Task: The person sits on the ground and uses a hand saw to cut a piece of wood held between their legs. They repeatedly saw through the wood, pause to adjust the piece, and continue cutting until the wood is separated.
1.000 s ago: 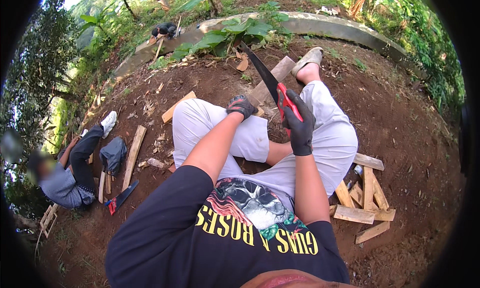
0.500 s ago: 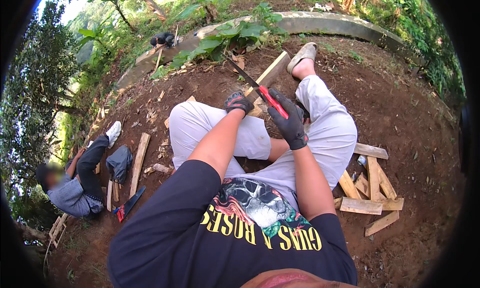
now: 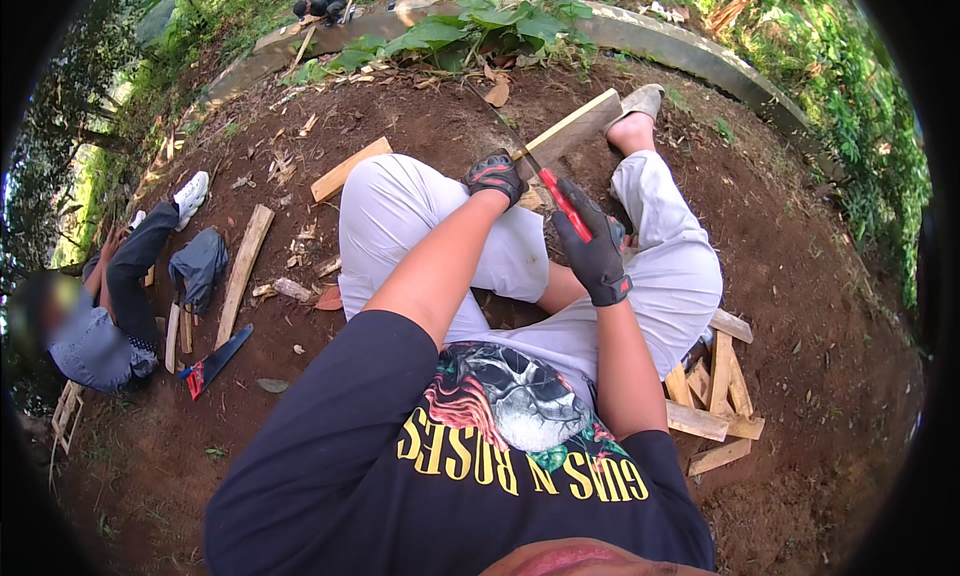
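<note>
Both my hands wear dark gloves with red trim. My right hand (image 3: 592, 241) is closed round the red handle of a handsaw (image 3: 562, 204), whose dark blade points away and to the left. A wooden plank (image 3: 572, 126) slants from between my knees out toward my right foot. The blade crosses the plank near its closer end; I cannot tell whether it has cut in. My left hand (image 3: 497, 178) is closed on the plank's near end, just left of the blade and beside my left knee. Its fingertips are partly hidden.
Wood offcuts (image 3: 715, 423) lie piled at my right. At my left are a long board (image 3: 245, 273), a second handsaw (image 3: 216, 361) and a short board (image 3: 350, 169). A person (image 3: 105, 316) sits at the far left. A low concrete wall (image 3: 660, 38) curves behind leafy plants.
My view has tilted down and shifted left. The saw and both hands sit slightly further right in the picture, and the blade is now across the plank's near end.
</note>
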The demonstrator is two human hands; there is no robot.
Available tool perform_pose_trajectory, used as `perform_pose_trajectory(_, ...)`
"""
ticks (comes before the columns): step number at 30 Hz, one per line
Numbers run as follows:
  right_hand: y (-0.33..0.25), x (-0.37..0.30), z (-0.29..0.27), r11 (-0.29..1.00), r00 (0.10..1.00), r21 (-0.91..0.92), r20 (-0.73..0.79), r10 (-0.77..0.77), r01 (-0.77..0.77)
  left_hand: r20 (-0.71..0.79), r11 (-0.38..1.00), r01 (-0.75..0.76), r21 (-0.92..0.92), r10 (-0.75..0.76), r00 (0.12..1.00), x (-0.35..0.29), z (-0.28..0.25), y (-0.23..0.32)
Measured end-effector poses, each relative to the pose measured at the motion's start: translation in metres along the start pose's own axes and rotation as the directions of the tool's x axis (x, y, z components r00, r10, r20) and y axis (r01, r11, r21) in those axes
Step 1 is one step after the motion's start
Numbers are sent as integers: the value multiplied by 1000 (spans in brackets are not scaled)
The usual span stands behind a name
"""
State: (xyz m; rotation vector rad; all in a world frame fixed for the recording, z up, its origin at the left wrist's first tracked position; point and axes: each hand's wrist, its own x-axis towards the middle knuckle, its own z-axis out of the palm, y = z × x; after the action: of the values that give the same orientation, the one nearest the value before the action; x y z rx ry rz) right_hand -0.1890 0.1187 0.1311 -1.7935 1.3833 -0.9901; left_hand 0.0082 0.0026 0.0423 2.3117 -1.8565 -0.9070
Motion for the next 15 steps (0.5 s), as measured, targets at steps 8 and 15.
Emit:
perform_pose_trajectory(8, -75, -20, -47, 946, 988, -306, 74, 136, -107, -114, 999, -12, 43, 17, 993, 1, 20, -7)
perform_pose_trajectory(15, -57, 43, 0, 939, 997, -343, 80, 7, 22, -131, 999, -4, 38, 9, 991, -2, 14, 0)
